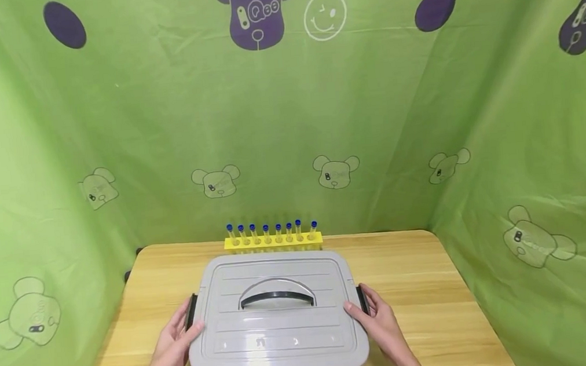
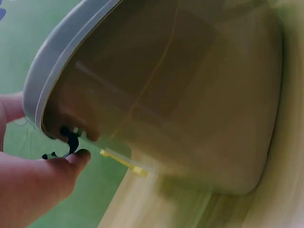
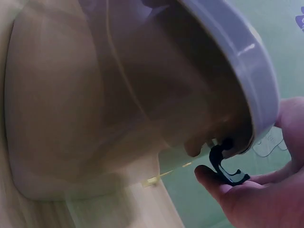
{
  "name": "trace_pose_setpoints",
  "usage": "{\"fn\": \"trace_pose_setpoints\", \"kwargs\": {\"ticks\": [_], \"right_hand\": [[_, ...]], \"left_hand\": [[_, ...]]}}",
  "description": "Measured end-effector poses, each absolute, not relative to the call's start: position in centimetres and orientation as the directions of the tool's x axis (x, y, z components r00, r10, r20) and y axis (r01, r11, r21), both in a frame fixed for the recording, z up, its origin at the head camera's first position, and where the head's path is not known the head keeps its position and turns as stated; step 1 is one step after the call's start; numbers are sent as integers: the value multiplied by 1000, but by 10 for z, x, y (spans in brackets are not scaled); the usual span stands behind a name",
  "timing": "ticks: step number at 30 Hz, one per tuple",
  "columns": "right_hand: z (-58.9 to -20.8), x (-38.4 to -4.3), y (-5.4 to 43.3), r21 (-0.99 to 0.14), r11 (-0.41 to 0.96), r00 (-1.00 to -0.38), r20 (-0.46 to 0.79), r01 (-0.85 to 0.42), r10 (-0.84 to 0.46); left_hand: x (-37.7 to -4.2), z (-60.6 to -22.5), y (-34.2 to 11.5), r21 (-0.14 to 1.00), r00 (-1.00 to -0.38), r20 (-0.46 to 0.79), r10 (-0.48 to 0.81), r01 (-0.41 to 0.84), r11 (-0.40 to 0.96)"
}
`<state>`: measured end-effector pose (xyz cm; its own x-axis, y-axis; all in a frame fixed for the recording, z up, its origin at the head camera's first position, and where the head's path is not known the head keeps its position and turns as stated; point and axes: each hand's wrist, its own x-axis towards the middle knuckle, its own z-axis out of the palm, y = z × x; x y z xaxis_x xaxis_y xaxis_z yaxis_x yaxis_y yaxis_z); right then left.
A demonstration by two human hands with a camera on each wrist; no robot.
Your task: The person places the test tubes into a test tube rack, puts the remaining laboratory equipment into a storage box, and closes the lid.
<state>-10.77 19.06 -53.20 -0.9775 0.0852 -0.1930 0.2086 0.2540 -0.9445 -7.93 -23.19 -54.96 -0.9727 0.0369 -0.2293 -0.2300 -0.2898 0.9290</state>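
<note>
A storage box with a grey lid (image 1: 279,326) and a black carrying handle (image 1: 276,295) stands on the wooden table. In the wrist views its see-through body (image 2: 204,109) looks smooth-walled and brownish. My left hand (image 1: 171,340) grips the left black latch (image 1: 191,312), thumb on the lid's edge and fingers beneath the latch. On the opposite side my right hand (image 1: 381,319) grips the right latch (image 1: 363,300) the same way. Both latches stick outward from the body, as the right wrist view shows of the right latch (image 3: 217,161).
Behind the box, a yellow rack (image 1: 273,242) holds several test tubes with blue caps (image 1: 278,227). Green curtains (image 1: 265,110) with cartoon prints hang around the table (image 1: 412,289) at the back and both sides.
</note>
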Motion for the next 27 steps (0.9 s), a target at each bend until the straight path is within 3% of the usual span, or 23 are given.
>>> {"fn": "trace_pose_setpoints", "kwargs": {"ticks": [7,13,18,27], "right_hand": [[-528,-106,185,-958,246,-987,-122,144,105],[-531,-103,180,-934,353,-992,-11,55,126],[-530,-98,179,-855,518,-990,59,15,127],[-520,-94,165,-746,666,-984,134,-21,119]], "left_hand": [[-75,-542,-224,967,-982,-183,-54,-169,-193],[-75,-533,-216,977,-969,-208,-133,-198,-83],[-75,-531,-210,977,-962,-213,-172,-214,-11],[-76,-527,-204,988,-979,-75,-190,-99,118]]}}
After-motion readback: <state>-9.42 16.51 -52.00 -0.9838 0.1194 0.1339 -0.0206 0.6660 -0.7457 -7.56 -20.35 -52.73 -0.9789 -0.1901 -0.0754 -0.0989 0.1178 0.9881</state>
